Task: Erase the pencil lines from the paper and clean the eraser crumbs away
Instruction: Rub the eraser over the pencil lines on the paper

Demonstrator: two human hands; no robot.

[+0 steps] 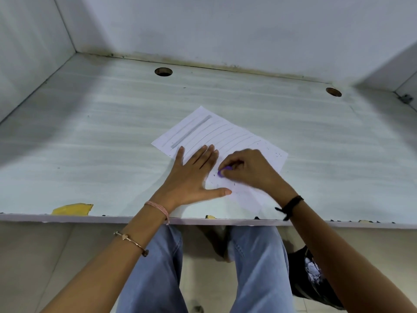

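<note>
Near the front edge of the desk [112, 136], the left hand [191, 175] lies flat with straight fingers, pinning the paper [266, 199]. Just beside it, the right hand [250, 170] pinches a purple eraser [224, 171] against the sheet. Rubbing is probably best done in short strokes away from the pinning hand, lest the sheet buckle. The paper lies askew at mid-desk. Its near part appears cleared, with dark crumbs [274, 152] scattered on it. Farther off, thin pencil lines [225, 132] and a broad grey band [191, 131] remain.
</note>
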